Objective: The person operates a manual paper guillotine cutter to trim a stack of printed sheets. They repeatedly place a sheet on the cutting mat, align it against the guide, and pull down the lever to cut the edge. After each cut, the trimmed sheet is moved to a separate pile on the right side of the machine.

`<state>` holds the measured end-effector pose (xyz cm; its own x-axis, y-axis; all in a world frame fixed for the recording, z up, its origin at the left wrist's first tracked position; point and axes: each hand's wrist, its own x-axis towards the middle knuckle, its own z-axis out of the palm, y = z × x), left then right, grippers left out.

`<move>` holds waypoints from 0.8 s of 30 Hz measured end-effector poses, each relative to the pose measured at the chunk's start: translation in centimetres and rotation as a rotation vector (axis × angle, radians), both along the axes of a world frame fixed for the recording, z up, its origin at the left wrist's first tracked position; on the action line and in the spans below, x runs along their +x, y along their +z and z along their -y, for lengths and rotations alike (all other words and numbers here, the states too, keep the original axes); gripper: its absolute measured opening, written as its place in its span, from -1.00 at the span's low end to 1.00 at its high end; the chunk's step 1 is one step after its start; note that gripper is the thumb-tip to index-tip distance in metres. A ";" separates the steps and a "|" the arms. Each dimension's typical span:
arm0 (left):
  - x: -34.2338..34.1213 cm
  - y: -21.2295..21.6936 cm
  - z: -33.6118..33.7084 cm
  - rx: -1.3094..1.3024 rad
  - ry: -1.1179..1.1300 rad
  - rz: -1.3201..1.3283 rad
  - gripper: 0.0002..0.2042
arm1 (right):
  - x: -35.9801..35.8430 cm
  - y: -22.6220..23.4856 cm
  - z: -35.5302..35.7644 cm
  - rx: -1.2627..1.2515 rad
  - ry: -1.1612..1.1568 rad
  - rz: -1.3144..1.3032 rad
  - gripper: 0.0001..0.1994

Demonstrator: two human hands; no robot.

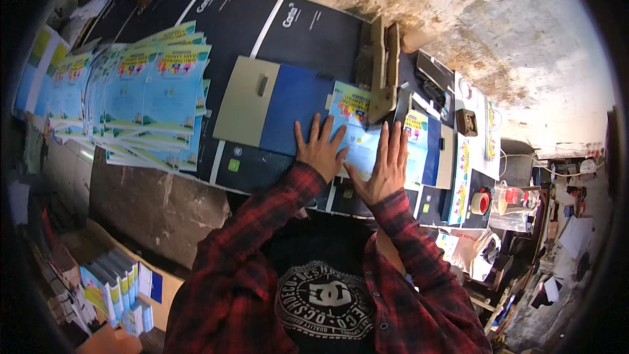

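My left hand (320,147) lies flat with fingers spread, across the edge of a blue board (291,108) and a light blue printed cover sheet (350,101). My right hand (382,170) is open too, its fingers stretched over the sheet's right part. The two thumbs nearly meet near the sheet's lower edge. Just beyond my right fingertips, a worn, long-armed device (386,72), which looks like a heavy stapler, reaches over the sheet; its working end is partly hidden. A grey panel (246,101) with a small dark bar adjoins the blue board on the left.
Stacks of similar printed sheets (144,92) cover the table's left side. A tape roll (480,203) and a clear bottle (511,195) stand at the right end. A stained wall (485,13) rises behind. Bound books (118,288) are on the lower left.
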<state>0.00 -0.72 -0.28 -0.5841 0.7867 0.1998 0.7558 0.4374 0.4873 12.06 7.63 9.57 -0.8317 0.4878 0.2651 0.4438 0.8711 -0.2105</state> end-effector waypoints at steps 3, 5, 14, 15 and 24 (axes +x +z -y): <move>-0.2 -1.1 0.0 0.016 0.021 -0.081 -0.50 | -0.2 4.5 -3.5 -0.444 0.198 -0.132 -0.15; -0.1 -0.7 -0.3 0.017 0.002 -0.035 -0.48 | 0.1 7.2 -8.5 -1.182 0.159 -0.376 -0.30; -0.6 -0.3 -3.2 0.294 0.258 0.316 -0.45 | 10.7 -12.4 -15.3 -0.237 -0.252 0.112 -0.05; -0.7 0.0 -3.7 0.447 0.336 0.637 -0.52 | 10.8 -12.1 -14.4 -0.244 -0.255 0.093 -0.07; -16.9 -11.7 6.4 0.316 0.410 1.114 -0.60 | 2.0 -9.7 -5.1 -0.045 -0.007 -0.070 -0.16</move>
